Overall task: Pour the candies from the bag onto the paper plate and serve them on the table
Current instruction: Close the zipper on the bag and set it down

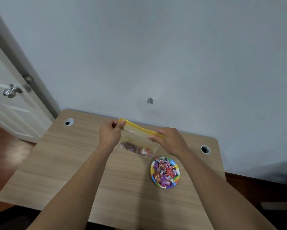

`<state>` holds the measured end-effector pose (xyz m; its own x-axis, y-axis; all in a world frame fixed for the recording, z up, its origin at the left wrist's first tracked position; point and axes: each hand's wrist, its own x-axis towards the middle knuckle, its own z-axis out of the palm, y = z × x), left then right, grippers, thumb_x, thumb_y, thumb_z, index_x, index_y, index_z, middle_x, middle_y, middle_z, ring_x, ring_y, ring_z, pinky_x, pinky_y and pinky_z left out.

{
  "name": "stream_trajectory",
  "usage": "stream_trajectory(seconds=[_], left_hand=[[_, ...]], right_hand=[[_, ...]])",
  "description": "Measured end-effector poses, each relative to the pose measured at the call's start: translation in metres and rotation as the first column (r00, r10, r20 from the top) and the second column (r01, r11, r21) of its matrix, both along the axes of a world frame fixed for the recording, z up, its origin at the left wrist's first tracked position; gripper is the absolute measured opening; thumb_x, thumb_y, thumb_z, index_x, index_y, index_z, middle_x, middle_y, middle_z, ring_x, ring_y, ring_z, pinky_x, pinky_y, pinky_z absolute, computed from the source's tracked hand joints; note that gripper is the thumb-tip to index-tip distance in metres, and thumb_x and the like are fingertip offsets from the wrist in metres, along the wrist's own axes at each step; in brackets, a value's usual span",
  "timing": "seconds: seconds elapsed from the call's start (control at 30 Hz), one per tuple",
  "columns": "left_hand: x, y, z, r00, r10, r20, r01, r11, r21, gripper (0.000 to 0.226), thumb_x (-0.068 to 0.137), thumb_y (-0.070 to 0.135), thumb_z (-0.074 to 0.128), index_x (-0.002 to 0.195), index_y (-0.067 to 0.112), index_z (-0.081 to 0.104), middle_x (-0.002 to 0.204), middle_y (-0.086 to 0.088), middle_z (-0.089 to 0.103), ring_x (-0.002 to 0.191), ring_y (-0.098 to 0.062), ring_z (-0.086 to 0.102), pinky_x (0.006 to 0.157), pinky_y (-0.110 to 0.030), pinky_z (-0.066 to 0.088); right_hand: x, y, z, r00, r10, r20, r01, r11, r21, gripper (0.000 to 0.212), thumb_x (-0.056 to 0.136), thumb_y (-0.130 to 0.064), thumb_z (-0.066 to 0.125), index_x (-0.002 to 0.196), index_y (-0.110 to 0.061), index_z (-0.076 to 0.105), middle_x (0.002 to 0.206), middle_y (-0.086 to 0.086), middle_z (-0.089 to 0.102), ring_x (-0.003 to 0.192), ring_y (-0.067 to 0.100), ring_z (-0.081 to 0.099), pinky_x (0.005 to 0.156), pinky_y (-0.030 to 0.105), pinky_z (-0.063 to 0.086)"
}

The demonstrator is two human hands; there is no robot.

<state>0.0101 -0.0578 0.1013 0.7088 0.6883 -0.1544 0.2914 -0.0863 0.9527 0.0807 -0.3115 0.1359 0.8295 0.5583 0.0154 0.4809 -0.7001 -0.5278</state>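
Note:
A clear plastic bag (136, 140) with a yellow zip strip along its top hangs upright above the table, with some wrapped candies lying in its bottom. My left hand (109, 132) pinches the strip's left end and my right hand (168, 140) pinches its right end. Below and to the right, a colourful paper plate (176, 179) lies on the table, heaped with wrapped candies (164, 171) in red, purple and orange.
The wooden table (64, 163) stands against a pale wall and has a round cable hole (69, 122) at the back left and another cable hole (205, 149) at the back right. A white door with a metal knob (11, 92) is at the far left.

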Motion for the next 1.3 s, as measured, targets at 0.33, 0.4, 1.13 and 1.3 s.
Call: stream_trajectory(seconds=[0.33, 0.4, 1.13, 1.3], left_hand=[[-0.014, 0.008, -0.018, 0.998, -0.043, -0.045, 0.043, 0.999, 0.013, 0.021, 0.093, 0.033, 0.081, 0.083, 0.015, 0.076, 0.091, -0.013, 0.082, 0.077, -0.018, 0.066, 0.077, -0.034, 0.051], [-0.017, 0.008, -0.02, 0.997, -0.061, -0.045, 0.061, 0.998, 0.008, 0.02, 0.093, 0.032, 0.081, 0.081, 0.018, 0.074, 0.089, -0.01, 0.082, 0.077, -0.016, 0.066, 0.076, -0.033, 0.051], [-0.102, 0.04, -0.084, 0.975, -0.112, -0.19, 0.091, 0.989, -0.118, 0.021, 0.094, 0.023, 0.082, 0.087, 0.003, 0.083, 0.086, -0.012, 0.08, 0.08, -0.015, 0.068, 0.074, -0.023, 0.049], [-0.118, 0.05, -0.103, 0.952, -0.129, -0.276, 0.114, 0.991, -0.072, 0.015, 0.096, 0.02, 0.08, 0.089, 0.008, 0.086, 0.089, -0.014, 0.083, 0.084, -0.02, 0.071, 0.081, -0.029, 0.052]], right_hand=[[-0.007, -0.007, -0.008, 0.999, -0.017, -0.041, 0.017, 1.0, -0.007, 0.049, 0.085, -0.072, 0.07, 0.078, -0.025, 0.082, 0.074, -0.007, 0.076, 0.069, 0.007, 0.066, 0.066, 0.034, 0.051], [-0.007, -0.009, -0.011, 0.999, -0.018, -0.048, 0.017, 1.0, -0.02, 0.052, 0.083, -0.073, 0.071, 0.073, -0.023, 0.079, 0.071, -0.006, 0.076, 0.067, 0.008, 0.066, 0.065, 0.037, 0.053], [-0.056, 0.008, -0.084, 0.957, 0.219, -0.189, -0.252, 0.952, -0.173, 0.036, 0.098, -0.05, 0.068, 0.073, -0.024, 0.067, 0.065, -0.011, 0.053, 0.083, 0.021, 0.055, 0.069, 0.035, 0.033], [-0.077, 0.015, -0.114, 0.94, 0.17, -0.295, -0.245, 0.94, -0.238, 0.029, 0.101, -0.043, 0.065, 0.096, -0.017, 0.076, 0.098, 0.012, 0.076, 0.096, 0.03, 0.07, 0.077, 0.038, 0.049]])
